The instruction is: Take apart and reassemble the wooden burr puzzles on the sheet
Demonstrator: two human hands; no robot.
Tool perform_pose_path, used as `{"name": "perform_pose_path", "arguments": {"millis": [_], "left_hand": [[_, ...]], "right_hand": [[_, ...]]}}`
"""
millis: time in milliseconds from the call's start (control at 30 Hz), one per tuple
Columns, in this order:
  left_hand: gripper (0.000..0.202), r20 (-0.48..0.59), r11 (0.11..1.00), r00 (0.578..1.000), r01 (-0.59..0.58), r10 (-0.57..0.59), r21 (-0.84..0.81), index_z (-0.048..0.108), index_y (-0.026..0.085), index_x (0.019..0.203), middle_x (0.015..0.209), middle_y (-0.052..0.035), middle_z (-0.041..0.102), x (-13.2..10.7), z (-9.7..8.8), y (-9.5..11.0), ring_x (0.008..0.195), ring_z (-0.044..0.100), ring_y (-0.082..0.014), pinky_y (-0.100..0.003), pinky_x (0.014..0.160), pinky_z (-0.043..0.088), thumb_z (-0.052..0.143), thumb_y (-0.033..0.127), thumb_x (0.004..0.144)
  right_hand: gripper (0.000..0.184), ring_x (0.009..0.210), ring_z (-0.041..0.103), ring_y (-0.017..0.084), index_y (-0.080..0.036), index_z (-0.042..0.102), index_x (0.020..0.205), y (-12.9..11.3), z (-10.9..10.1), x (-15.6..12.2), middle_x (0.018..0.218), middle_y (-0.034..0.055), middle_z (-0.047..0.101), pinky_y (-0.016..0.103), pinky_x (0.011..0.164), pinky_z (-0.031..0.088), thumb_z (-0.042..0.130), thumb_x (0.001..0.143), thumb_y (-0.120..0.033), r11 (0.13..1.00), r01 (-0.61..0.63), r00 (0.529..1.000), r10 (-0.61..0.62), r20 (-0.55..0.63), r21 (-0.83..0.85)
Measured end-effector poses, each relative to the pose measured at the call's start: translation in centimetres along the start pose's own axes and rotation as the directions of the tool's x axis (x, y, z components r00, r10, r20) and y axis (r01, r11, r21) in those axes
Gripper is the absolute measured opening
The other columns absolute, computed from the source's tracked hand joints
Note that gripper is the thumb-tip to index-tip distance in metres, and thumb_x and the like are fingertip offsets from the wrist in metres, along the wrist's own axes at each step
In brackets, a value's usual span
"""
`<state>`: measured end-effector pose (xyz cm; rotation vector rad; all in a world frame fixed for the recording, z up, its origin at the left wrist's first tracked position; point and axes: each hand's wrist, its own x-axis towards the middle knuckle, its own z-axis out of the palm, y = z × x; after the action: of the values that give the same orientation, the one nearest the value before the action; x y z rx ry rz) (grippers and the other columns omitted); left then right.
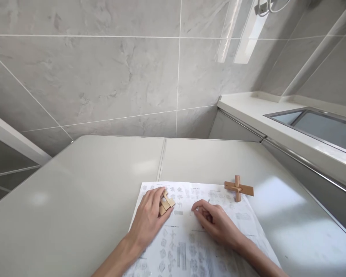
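Note:
My left hand (150, 209) is closed around a light wooden interlocking puzzle (166, 203), its notched blocks showing between thumb and fingers. Part of the puzzle is covered by the fingers. Over the middle of a printed sheet (187, 221), my right hand (212, 219) is curled with thumb and forefinger together. A small grey tip shows just above its knuckles, and I cannot make out what, if anything, the fingers hold. Beyond the right hand, a brown wooden cross-shaped piece (238, 188) lies at the sheet's upper right corner. Small diagrams and text cover the paper.
The sheet lies on a glossy pale table (75, 200) with a seam down its middle. A grey tiled wall (103, 77) stands behind. To the right runs a white counter (248, 105) with a sink (320, 121).

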<state>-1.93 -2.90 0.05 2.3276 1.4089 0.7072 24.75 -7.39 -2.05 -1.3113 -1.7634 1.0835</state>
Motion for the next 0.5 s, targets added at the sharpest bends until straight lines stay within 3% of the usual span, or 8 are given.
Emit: {"name": "perform_pose_path", "arguments": {"millis": [100, 233, 300, 400, 500], "left_hand": [[0.053, 0.108, 0.992, 0.989, -0.089, 0.099, -0.093, 0.050, 0.030, 0.150, 0.142, -0.0098, 0.068, 1.8, 0.8, 1.1, 0.130, 0.067, -0.0334, -0.051, 0.105, 0.061, 0.073, 0.037, 0.104], [0.062, 0.247, 0.933, 0.912, -0.269, 0.327, -0.240, 0.050, 0.032, 0.153, 0.142, -0.0073, 0.070, 3.5, 2.4, 2.4, 0.130, 0.067, -0.0311, -0.049, 0.108, 0.060, 0.080, 0.039, 0.100], [0.073, 0.264, 0.913, 0.888, -0.306, 0.376, -0.270, 0.043, 0.032, 0.159, 0.145, -0.0081, 0.068, 3.9, 3.0, 2.8, 0.132, 0.066, -0.0314, -0.051, 0.110, 0.059, 0.082, 0.040, 0.098], [0.090, 0.241, 0.933, 0.915, -0.266, 0.324, -0.243, 0.041, 0.030, 0.158, 0.147, -0.0125, 0.062, 3.8, 3.5, 2.6, 0.132, 0.064, -0.0364, -0.055, 0.108, 0.059, 0.092, 0.049, 0.087], [0.076, 0.220, 0.963, 0.951, -0.173, 0.218, -0.208, 0.058, 0.026, 0.137, 0.139, -0.0124, 0.058, 3.6, 3.4, 1.9, 0.125, 0.063, -0.0378, -0.054, 0.100, 0.061, 0.098, 0.052, 0.077]], "right_hand": [[0.036, 0.052, 0.046, 0.015, -0.022, 0.063, 0.108, 0.6, -0.6, 0.2, 0.060, -0.0068, 0.050, 0.028, 0.053, 0.036, 0.042, 0.115, -0.051, 0.999, -0.019, 0.998, 0.022, -0.063, 0.048], [0.036, 0.053, 0.045, 0.015, -0.021, 0.062, 0.107, 1.1, -1.2, 0.1, 0.061, -0.0072, 0.048, 0.028, 0.054, 0.036, 0.041, 0.116, -0.049, 0.999, -0.031, 0.987, 0.036, -0.156, 0.034], [0.033, 0.054, 0.046, 0.015, -0.021, 0.062, 0.106, 1.3, -1.4, 0.0, 0.061, -0.0070, 0.048, 0.029, 0.054, 0.036, 0.043, 0.116, -0.045, 1.000, -0.030, 0.983, 0.028, -0.183, -0.003], [0.024, 0.054, 0.047, 0.016, -0.022, 0.064, 0.107, 1.5, -1.7, 0.0, 0.062, -0.0066, 0.050, 0.028, 0.054, 0.035, 0.045, 0.114, -0.037, 0.996, -0.016, 0.980, -0.002, -0.197, -0.087], [0.012, 0.056, 0.051, 0.016, -0.022, 0.066, 0.104, 1.6, -1.9, -0.1, 0.066, -0.0046, 0.057, 0.028, 0.057, 0.036, 0.056, 0.107, -0.027, 0.980, 0.034, 0.984, -0.067, -0.164, -0.196]]}}
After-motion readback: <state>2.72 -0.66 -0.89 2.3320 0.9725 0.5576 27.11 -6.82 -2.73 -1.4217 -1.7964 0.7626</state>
